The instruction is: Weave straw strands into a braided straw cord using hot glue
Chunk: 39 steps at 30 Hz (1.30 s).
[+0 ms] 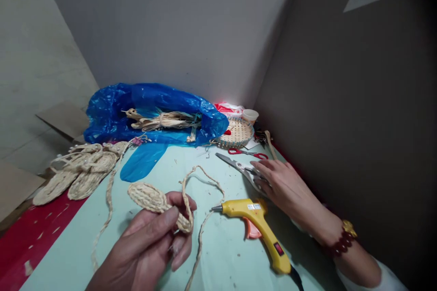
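Note:
In my left hand [150, 241] is a small oval sole of coiled straw braid [148, 196], pinched between thumb and fingers. From its near end a loose braided straw cord [205, 170] loops out over the table and runs down to the front edge. My right hand [273, 177] has its fingers curled over the handles of large white-handled scissors [235, 163], whose blades point to the far left; its thumb is hidden. A yellow glue gun [252, 213] lies between my hands, its nozzle beside the cord.
Several finished straw sandals [92, 168] lie at the left on red cloth [51, 236]. Behind stands a blue plastic bag [150, 95] with a straw bundle [164, 120]. Red-handled scissors [247, 152], a woven basket [239, 132] and a paper cup [250, 115] sit near the grey wall.

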Available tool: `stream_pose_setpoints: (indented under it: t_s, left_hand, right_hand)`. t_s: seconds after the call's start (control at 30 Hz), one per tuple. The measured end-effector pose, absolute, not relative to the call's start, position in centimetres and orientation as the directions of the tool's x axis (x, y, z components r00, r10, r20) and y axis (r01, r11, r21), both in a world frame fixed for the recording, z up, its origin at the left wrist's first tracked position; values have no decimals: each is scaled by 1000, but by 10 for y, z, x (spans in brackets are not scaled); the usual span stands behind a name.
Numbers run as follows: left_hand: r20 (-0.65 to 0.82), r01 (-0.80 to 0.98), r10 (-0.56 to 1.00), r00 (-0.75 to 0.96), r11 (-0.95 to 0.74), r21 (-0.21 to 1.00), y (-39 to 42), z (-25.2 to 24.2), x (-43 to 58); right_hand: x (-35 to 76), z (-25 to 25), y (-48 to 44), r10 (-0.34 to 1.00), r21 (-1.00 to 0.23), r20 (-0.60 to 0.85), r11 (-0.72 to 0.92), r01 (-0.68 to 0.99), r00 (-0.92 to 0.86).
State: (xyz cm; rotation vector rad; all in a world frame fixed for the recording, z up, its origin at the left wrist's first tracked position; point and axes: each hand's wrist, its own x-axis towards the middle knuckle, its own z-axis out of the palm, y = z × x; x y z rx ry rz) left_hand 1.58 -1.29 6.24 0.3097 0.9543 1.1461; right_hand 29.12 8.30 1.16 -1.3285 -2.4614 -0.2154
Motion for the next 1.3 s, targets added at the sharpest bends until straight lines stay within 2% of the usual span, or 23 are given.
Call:
stream_pose_setpoints:
  t_s: [0.1,0.17,0.2,0.3,0.37,0.47,0.5,0.57,0.67,0.8,0.93,1.03,1.17,1.3]
  left_hand:
    - [-462,-602,881,98,423,678,-14,58,18]
    - [-447,-581,889,101,418,699,-15,52,19]
    - [-441,-575,891,107,417,704,-16,49,20]
    - [-411,-579,902,132,407,707,-16,42,21]
    - [-389,-581,909,146,398,710,-17,41,22]
    - [-355,-563,919,175,389,729,-17,43,22]
    - [-345,-546,917,198,396,738,-17,44,21]
    - [-319,-497,907,277,419,760,-18,44,19]
    - [-292,-435,870,398,459,774,-18,45,14]
    - [-255,-474,888,383,426,771,-17,49,12]
    - [-221,-486,932,289,342,805,-16,55,10]
    - [-193,-413,974,120,226,882,-14,57,1]
    - [-53,-234,988,-148,17,972,-10,56,-11]
    - [112,29,974,-199,-108,994,-11,61,-4]
  right_hand:
    - [264,32,58,666,-97,460,695,712,-587]
    - [242,46,41,482,-109,632,831,546,-607]
    - [231,52,33,367,-76,714,887,456,-596]
    - [208,62,20,238,5,719,938,346,-653]
    - [201,62,19,199,25,730,948,317,-654]
    - [198,61,22,256,-45,756,939,342,-603]
    - [199,63,23,310,-108,761,927,360,-570]
    - [201,70,28,475,-312,749,868,386,-462]
    - [208,85,39,696,-596,653,715,366,-298]
    - [221,93,57,800,-743,533,598,300,-274]
    - [227,88,64,846,-840,410,496,220,-342]
    - [225,89,61,837,-889,306,422,179,-454]
    - [217,101,54,751,-931,177,337,139,-636]
    - [204,117,48,667,-941,132,316,118,-733]
